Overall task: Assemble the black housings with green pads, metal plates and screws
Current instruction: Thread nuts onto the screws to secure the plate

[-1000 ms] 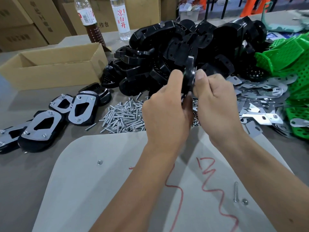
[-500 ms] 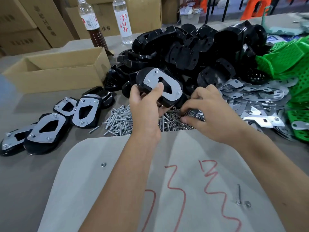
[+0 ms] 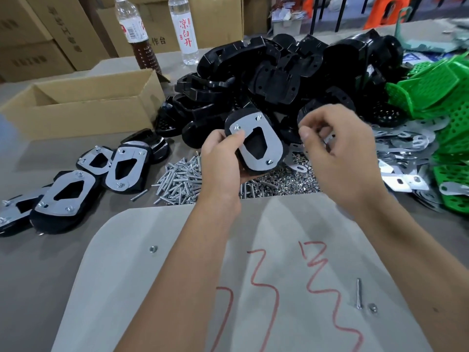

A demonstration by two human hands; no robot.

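Head view: left hand [image 3: 223,158] gripping a black housing [image 3: 256,146] by its edge, thumb on the metal plate [image 3: 261,143] screwed to its face. Right hand [image 3: 337,153] just beside it, fingertips pinched together, contents too small to tell. Below both hands, piled screws [image 3: 180,179] on the counter [image 3: 30,262]; finished housings [image 3: 63,194] well left.

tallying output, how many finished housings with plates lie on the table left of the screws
4: two near the screw pile, one nearer the left edge, one cut off by it. More may lie out of frame.
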